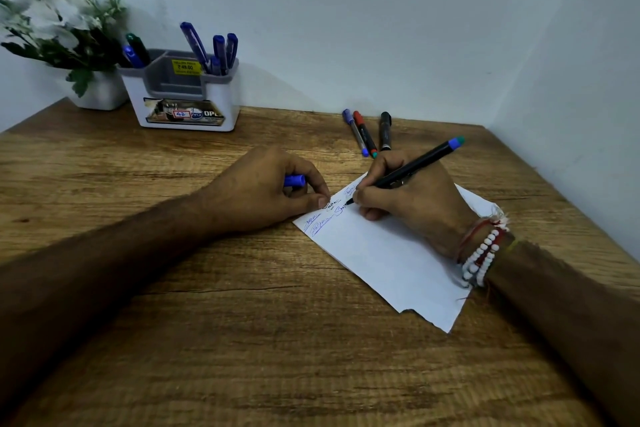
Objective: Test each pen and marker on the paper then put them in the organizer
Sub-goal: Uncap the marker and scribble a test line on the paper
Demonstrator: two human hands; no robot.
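On the paper (391,260), right hand (412,205): fingers (372,184) pinching a black marker (408,172), tip touching the sheet beside scribbles. Left hand (263,187): fingers curled round a blue cap (294,181), at the paper's edge. Three pens (367,136) lie on the bench (242,322) just beyond; organizer (183,97) at the back, part filled.

Brown wood-grain desk (242,340); white paper (398,264) with blue and black scribbles (322,224); black marker (426,160) with blue-green end; blue cap (294,181); white and grey organizer (180,94) with yellow sticker (186,67); red-and-white beaded bracelet (481,260).
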